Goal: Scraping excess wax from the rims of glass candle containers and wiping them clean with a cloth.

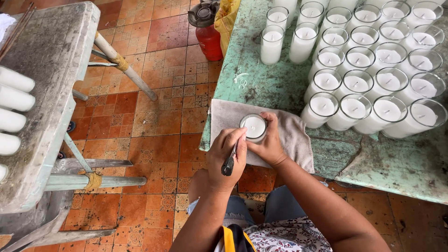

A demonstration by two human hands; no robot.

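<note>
The right hand (267, 142) wraps its fingers around a glass candle (254, 127), gripping the sides, probably to keep the glass from turning. The left hand (227, 151) has its fingers pinched on a slim dark-handled tool (229, 161), whose tip points up toward the near rim of the wax; the low, pen-like grip suggests fine work at the surface. Directly under both hands lies a grey cloth (291, 133), apparently as padding or to catch scrapings, spread on the green counter (261, 81). Beyond the fingers, rows of filled glass candles (368, 70) stand close together. Further off past the left hand, a red canister (208, 39) sits on the tiled floor (158, 116), with a worn grey bench (51, 70) beyond.
</note>
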